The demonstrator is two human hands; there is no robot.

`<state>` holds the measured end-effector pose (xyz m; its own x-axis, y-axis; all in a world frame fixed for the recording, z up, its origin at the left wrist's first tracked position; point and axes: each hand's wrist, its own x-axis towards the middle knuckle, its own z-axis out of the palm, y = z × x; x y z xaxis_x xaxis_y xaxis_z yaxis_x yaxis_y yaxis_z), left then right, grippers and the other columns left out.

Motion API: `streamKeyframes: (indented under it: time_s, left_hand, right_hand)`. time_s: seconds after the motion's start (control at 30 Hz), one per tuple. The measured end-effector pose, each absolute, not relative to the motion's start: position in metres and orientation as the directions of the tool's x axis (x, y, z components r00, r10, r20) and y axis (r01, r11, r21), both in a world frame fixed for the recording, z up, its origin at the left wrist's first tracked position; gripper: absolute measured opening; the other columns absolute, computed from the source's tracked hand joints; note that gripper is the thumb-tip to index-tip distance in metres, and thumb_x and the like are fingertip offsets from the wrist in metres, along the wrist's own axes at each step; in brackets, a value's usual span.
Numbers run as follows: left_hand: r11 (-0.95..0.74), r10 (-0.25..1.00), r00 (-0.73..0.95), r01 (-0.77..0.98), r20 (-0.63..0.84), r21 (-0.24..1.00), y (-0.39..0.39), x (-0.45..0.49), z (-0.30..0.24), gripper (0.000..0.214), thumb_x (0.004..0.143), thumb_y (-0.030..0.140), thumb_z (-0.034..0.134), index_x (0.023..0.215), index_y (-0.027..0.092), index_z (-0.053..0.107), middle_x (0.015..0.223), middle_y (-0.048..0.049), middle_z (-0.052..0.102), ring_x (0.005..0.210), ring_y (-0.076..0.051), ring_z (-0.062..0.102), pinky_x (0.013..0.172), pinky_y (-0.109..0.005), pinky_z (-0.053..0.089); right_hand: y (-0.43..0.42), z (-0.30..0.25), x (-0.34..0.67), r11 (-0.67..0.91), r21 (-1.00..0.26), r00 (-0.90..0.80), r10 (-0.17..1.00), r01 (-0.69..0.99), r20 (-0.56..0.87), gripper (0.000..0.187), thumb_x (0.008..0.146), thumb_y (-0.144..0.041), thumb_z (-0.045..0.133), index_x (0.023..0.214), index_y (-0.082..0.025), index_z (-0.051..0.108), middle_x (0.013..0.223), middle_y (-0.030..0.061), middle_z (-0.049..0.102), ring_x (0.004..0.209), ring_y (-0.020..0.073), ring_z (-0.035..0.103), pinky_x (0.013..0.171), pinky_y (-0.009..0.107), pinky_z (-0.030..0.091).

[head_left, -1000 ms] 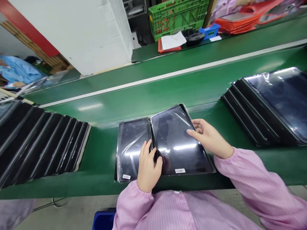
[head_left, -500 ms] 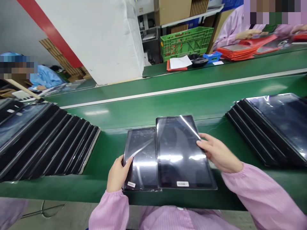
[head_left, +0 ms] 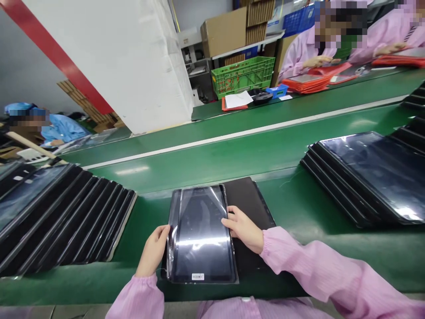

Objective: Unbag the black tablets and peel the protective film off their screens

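Note:
A black tablet in clear plastic wrap lies lengthwise on the near green bench, a small white label at its near end. My left hand curls round its left edge. My right hand grips its right edge with bent fingers. A matte black flat slab shows from under the tablet on the right side, beneath my right wrist. Both of my sleeves are pink.
Overlapping rows of black wrapped tablets lie at left and right. A green conveyor belt runs behind. Beyond it are a green crate, orange trays, people in pink and a white pillar.
Two glossy tablets lay side by side; now only one shows, at the left, with a matte black slab uncovered beside it. Both hands have moved onto its edges.

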<state>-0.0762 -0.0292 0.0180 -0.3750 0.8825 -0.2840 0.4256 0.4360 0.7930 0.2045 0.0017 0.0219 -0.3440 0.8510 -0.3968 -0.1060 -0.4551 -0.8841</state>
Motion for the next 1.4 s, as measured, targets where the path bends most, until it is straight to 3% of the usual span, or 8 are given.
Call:
streamKeyframes:
  time_s: [0.3,0.53,0.77,0.9,1.0,1.1,1.23,1.4]
  left_hand:
    - [0.445,0.883,-0.359,0.439,-0.302,0.781,-0.035,-0.066,0.047,0.073,0.061,0.081,0.061,0.095,0.017,0.061,0.101,-0.0132,0.072,0.1,-0.034,0.066,0.09,-0.043,0.047]
    - [0.458,0.874,-0.405,0.501,-0.269,0.734,-0.043,-0.067,0.047,0.071,0.061,0.075,0.068,0.103,0.019,0.057,0.115,-0.0157,0.071,0.114,-0.036,0.065,0.1,-0.047,0.047]
    - [0.513,0.828,-0.333,0.128,-0.45,0.849,-0.047,-0.046,0.071,0.08,0.056,0.058,0.082,0.119,0.02,0.049,0.095,-0.009,0.076,0.087,-0.032,0.074,0.078,-0.043,0.058]
    - [0.375,0.867,-0.396,0.117,-0.303,0.919,-0.051,-0.037,0.096,0.072,0.055,0.051,0.083,0.115,0.024,0.053,0.1,-0.0061,0.075,0.099,-0.031,0.072,0.085,-0.043,0.059]
    - [0.173,0.899,-0.434,0.225,-0.06,0.959,-0.044,-0.019,0.11,0.067,0.057,0.049,0.079,0.113,0.024,0.054,0.102,-0.0064,0.074,0.099,-0.031,0.07,0.084,-0.043,0.058]
    - [-0.073,0.868,-0.445,0.324,0.22,0.943,-0.022,0.01,0.106,0.064,0.059,0.055,0.072,0.11,0.023,0.051,0.089,-0.0045,0.068,0.082,-0.027,0.067,0.076,-0.04,0.055]
    - [-0.169,0.859,-0.402,0.361,0.316,0.917,0.019,0.051,0.07,0.068,0.058,0.077,0.055,0.099,0.023,0.05,0.071,-0.0011,0.056,0.07,-0.023,0.06,0.073,-0.039,0.051]
    - [-0.239,0.902,-0.276,0.319,0.331,0.917,0.05,0.081,0.026,0.062,0.064,0.084,0.041,0.077,0.025,0.052,0.077,-0.0085,0.058,0.084,-0.028,0.061,0.089,-0.042,0.048]
  right_hand:
    - [0.021,0.018,0.205,-0.256,-0.902,-0.316,0.873,0.348,-0.37,0.026,0.082,-0.019,0.07,0.082,-0.022,0.043,0.076,-0.0017,0.054,0.074,0.0182,0.059,0.07,0.031,0.045]
    - [0.023,0.027,0.192,-0.181,-0.866,-0.321,0.877,0.466,-0.356,0.024,0.083,-0.025,0.068,0.085,-0.022,0.045,0.078,0.0005,0.058,0.069,0.0189,0.061,0.063,0.03,0.042]
    - [0.019,0.033,0.194,-0.143,-0.895,-0.333,0.894,0.423,-0.3,0.018,0.086,-0.022,0.065,0.087,-0.021,0.048,0.077,0.0003,0.063,0.066,0.0168,0.063,0.062,0.029,0.047]
    - [0.011,0.055,0.205,-0.05,-0.932,-0.323,0.93,0.36,-0.175,0.018,0.088,-0.025,0.063,0.1,-0.02,0.051,0.101,0.0079,0.067,0.089,0.0212,0.067,0.082,0.035,0.052]
    - [0.014,0.073,0.215,0.109,-0.983,-0.259,0.963,0.145,0.068,0.043,0.087,-0.03,0.064,0.124,-0.021,0.045,0.13,0.0134,0.059,0.113,0.022,0.064,0.097,0.038,0.051]
    - [0.027,0.084,0.23,0.256,-0.962,-0.1,0.959,-0.095,0.265,0.069,0.078,-0.047,0.072,0.134,-0.021,0.043,0.129,0.0136,0.063,0.116,0.0256,0.065,0.102,0.042,0.051]
    - [0.04,0.083,0.259,0.248,-0.968,0.074,0.967,-0.031,0.245,0.06,0.06,-0.07,0.078,0.095,-0.023,0.067,0.096,0.0114,0.076,0.101,0.0357,0.071,0.09,0.048,0.057]
    - [0.035,0.062,0.292,0.253,-0.966,0.131,0.958,0.045,0.257,0.044,0.057,-0.063,0.084,0.069,-0.024,0.066,0.077,0.0112,0.075,0.081,0.038,0.073,0.082,0.055,0.059]
